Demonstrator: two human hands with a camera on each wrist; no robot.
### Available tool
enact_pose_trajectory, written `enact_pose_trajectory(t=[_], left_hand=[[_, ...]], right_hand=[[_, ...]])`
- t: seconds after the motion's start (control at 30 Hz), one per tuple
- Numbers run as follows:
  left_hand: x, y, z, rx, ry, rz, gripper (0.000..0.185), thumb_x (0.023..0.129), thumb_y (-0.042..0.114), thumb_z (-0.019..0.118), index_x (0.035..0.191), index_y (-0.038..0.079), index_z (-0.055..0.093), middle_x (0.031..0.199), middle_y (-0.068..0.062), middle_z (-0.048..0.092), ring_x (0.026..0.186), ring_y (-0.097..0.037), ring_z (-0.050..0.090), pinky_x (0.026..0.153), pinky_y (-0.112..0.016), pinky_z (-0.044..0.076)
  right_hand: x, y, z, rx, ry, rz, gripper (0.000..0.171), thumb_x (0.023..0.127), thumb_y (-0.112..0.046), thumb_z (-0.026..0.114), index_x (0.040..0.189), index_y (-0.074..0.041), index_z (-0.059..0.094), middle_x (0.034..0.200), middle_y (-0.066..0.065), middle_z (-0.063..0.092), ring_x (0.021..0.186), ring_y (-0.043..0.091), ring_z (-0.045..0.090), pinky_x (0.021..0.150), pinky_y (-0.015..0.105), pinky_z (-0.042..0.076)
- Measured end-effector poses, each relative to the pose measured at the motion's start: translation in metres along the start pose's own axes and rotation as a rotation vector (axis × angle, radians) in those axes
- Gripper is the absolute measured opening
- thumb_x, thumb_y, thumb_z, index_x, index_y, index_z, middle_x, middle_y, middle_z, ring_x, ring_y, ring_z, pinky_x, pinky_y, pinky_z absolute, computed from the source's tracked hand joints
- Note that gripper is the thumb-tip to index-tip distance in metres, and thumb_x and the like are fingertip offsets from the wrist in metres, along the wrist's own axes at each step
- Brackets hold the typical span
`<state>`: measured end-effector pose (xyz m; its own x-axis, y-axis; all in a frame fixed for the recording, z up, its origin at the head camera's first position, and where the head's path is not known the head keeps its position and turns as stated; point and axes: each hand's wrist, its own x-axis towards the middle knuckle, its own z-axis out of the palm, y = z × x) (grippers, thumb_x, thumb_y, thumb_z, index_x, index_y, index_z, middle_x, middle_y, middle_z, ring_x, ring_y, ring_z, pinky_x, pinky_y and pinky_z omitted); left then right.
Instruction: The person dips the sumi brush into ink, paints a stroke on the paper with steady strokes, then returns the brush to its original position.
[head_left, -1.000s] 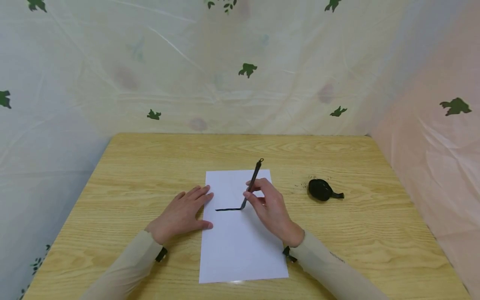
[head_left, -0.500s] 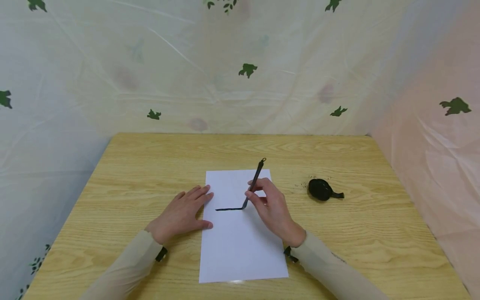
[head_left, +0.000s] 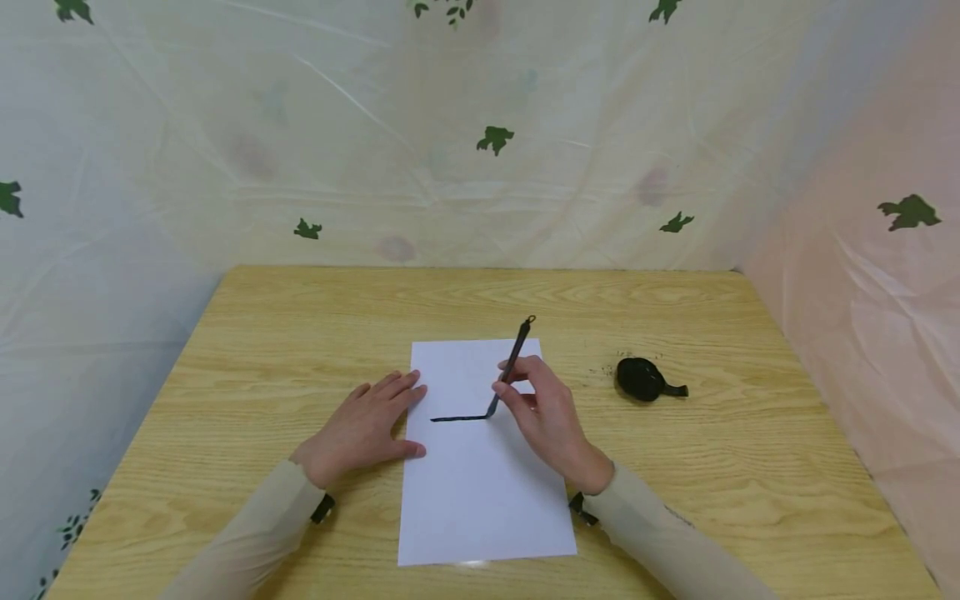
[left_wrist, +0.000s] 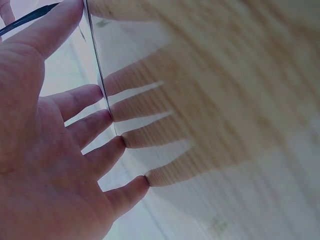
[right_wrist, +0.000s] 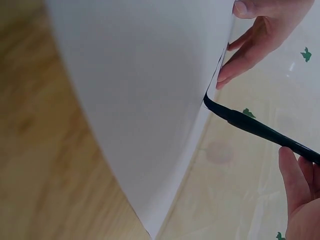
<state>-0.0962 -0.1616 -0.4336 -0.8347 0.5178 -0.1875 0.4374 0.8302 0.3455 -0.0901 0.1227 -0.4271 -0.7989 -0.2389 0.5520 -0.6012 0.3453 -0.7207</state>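
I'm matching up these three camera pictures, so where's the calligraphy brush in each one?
Head: calligraphy brush, just right of and below centre.
Left wrist: calligraphy brush, cut off at the top-left corner.
Right wrist: calligraphy brush, right of centre, reaching the right edge.
Shared landmark: the left hand, visible in all three.

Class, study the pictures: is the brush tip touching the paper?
Touching. The right wrist view shows it: the brush tip bends where it presses against the paper, with no gap between.

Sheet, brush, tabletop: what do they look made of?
Sheet: probably paper; thin, matt, white. Brush: dark, slightly shiny handle, lacquered wood or plastic, can't tell; bent tip suggests soft bristles. Tabletop: wood or laminate; grain shows, left wrist view's reflections suggest gloss.
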Motion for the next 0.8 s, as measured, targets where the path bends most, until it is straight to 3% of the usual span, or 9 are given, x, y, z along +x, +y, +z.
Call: enact_pose_trajectory(t=[0.8], left_hand=[[0.0003,-0.0010,-0.0002,0.010,-0.007,-0.002,0.087,0.089,0.051,0.079,0.157,0.009,0.045,0.168,-0.009,0.032,0.154,-0.036,0.026,0.118,-0.067,0.025]], right_hand=[[-0.0017,0.0003,-0.0033,-0.029,0.020,0.011,0.026,0.093,0.005,0.073,0.116,0.000,0.062,0.103,0.009,0.067,0.097,0.027,0.072,0.067,0.029,0.062]])
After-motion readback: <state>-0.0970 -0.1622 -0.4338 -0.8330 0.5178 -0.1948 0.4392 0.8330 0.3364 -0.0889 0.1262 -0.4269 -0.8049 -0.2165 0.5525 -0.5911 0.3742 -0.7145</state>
